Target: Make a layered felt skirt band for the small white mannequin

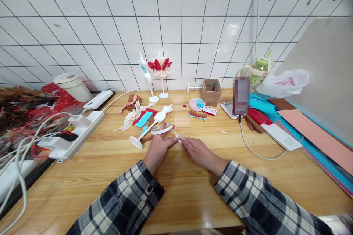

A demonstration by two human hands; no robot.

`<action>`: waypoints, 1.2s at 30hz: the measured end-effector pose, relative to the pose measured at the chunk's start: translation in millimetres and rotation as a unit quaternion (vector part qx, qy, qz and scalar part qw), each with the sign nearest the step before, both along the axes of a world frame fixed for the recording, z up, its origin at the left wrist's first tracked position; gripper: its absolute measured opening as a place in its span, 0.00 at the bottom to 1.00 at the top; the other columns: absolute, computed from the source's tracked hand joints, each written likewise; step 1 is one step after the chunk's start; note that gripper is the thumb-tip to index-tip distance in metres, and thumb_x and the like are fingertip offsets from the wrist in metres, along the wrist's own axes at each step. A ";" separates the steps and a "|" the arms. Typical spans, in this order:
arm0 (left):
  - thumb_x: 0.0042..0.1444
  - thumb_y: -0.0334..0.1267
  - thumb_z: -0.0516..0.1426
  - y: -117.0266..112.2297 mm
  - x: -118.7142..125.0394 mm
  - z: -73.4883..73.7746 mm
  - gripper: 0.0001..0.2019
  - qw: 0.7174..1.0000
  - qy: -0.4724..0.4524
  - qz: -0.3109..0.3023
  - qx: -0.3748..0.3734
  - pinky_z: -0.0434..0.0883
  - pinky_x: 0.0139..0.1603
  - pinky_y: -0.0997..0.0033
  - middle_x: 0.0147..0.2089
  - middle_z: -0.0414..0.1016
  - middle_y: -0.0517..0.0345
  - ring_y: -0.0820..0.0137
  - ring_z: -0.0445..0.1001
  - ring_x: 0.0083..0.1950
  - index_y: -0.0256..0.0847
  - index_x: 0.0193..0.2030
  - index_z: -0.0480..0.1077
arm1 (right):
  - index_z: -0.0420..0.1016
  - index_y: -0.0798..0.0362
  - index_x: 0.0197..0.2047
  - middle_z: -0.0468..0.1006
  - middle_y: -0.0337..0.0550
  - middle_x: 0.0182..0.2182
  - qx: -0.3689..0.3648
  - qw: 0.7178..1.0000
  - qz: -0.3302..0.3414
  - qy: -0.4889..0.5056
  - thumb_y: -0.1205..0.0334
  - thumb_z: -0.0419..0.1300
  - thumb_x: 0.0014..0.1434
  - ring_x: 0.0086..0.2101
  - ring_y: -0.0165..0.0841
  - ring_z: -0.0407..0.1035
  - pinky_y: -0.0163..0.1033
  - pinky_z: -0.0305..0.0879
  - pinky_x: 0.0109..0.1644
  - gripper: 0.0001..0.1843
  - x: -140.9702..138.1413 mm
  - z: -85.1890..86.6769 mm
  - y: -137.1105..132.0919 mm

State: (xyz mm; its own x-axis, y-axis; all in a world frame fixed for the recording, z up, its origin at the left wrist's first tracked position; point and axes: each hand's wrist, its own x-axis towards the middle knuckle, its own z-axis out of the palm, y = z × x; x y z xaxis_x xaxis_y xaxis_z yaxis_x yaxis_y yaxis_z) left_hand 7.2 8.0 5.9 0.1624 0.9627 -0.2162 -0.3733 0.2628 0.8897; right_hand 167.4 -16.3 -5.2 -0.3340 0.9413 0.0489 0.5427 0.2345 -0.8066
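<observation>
My left hand (158, 150) is closed around the near side of a thin roll of tape (162, 130), a white ring with printing on its inner side. A short white strip of tape (177, 134) runs from the roll toward my right hand (197, 150). My right thumb and fingers pinch the strip's end, close to my left thumb tip. Just beyond my left hand, a small white dress-form mannequin (163, 113) lies tilted on the table, its round base toward me. Under and beside it are pieces of blue, red and brown crepe paper (143, 119).
Two upright mannequins stand at the back, one with a red-and-cream paper dress (160, 67). Right of them are a pink dish (196, 105), a cardboard box (211, 92) and a phone (241, 96) on a stand. A power strip (79, 136) with cables lies left; paper sheets (314, 132) lie right.
</observation>
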 end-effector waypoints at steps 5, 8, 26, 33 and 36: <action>0.40 0.25 0.66 1.4 -1.1 -1.8 0.48 1.000 0.016 -0.002 0.011 0.72 0.46 0.67 0.62 0.65 0.52 0.73 0.74 0.36 0.50 0.67 0.52 | 0.64 0.51 0.26 0.68 0.38 0.20 -0.022 1.000 -0.016 0.006 0.46 0.34 0.68 0.25 0.31 0.63 0.36 0.57 0.31 0.29 0.2 -0.4 -1.1; 0.39 0.26 0.67 2.3 -0.8 -4.9 0.47 1.000 0.026 -0.007 0.015 0.72 0.47 0.65 0.61 0.66 0.52 0.71 0.75 0.38 0.50 0.66 0.53 | 0.65 0.51 0.28 0.67 0.38 0.20 -0.017 1.000 -0.016 0.002 0.45 0.34 0.67 0.25 0.30 0.62 0.35 0.57 0.32 0.29 -0.4 -3.5 -0.3; 0.41 0.29 0.67 -0.4 2.3 -7.2 0.47 0.997 0.056 -0.021 0.041 0.72 0.46 0.64 0.64 0.63 0.48 0.70 0.76 0.38 0.50 0.68 0.51 | 0.68 0.51 0.33 0.74 0.42 0.28 0.010 0.999 -0.042 0.003 0.46 0.36 0.67 0.30 0.32 0.66 0.36 0.58 0.34 0.27 -8.3 -11.4 1.0; 0.40 0.29 0.68 -0.3 2.6 -8.2 0.48 0.997 0.052 -0.017 0.046 0.72 0.45 0.65 0.61 0.67 0.48 0.72 0.75 0.36 0.48 0.68 0.52 | 0.69 0.52 0.35 0.76 0.43 0.31 0.010 0.998 -0.054 -0.013 0.47 0.36 0.68 0.32 0.33 0.67 0.37 0.60 0.37 0.27 -9.2 -10.3 0.3; 0.40 0.31 0.68 -0.2 2.5 -8.6 0.48 0.997 0.055 -0.024 0.049 0.73 0.45 0.66 0.61 0.67 0.48 0.72 0.75 0.36 0.48 0.67 0.52 | 0.70 0.51 0.36 0.76 0.44 0.31 0.012 0.998 -0.051 -0.024 0.48 0.37 0.68 0.32 0.34 0.68 0.37 0.60 0.37 0.25 -9.8 -8.9 0.2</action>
